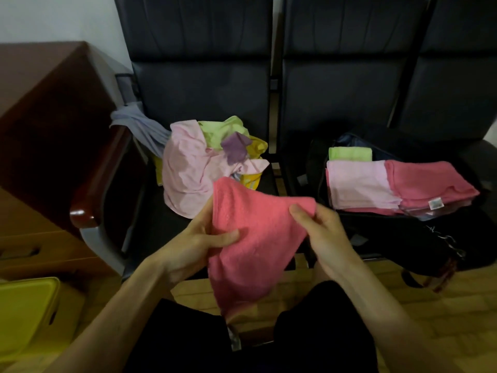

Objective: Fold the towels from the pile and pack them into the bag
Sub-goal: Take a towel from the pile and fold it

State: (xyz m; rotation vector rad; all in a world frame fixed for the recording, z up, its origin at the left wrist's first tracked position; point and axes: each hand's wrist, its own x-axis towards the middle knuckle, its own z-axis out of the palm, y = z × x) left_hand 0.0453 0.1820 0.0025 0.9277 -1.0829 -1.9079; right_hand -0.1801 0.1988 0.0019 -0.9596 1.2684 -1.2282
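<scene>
Left hand (pixel 199 239) gripped the towel (pixel 252 238) at its left edge; right hand (pixel 321 232) pinched its right corner, cloth hanging over the lap. Pile (pixel 199 168) lay on the left seat (pixel 158 224). Bag (pixel 398 232), on the next seat, held folded towels (pixel 376 184).

Coral-pink towel (pixel 250 238) — black bag (pixel 390 230).

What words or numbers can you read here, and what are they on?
No text here can be read.
White tag on the folded dark pink towel in the bag: print too small and blurred.
Pale tag at the bottom of the held pink towel: blurred too.
</scene>
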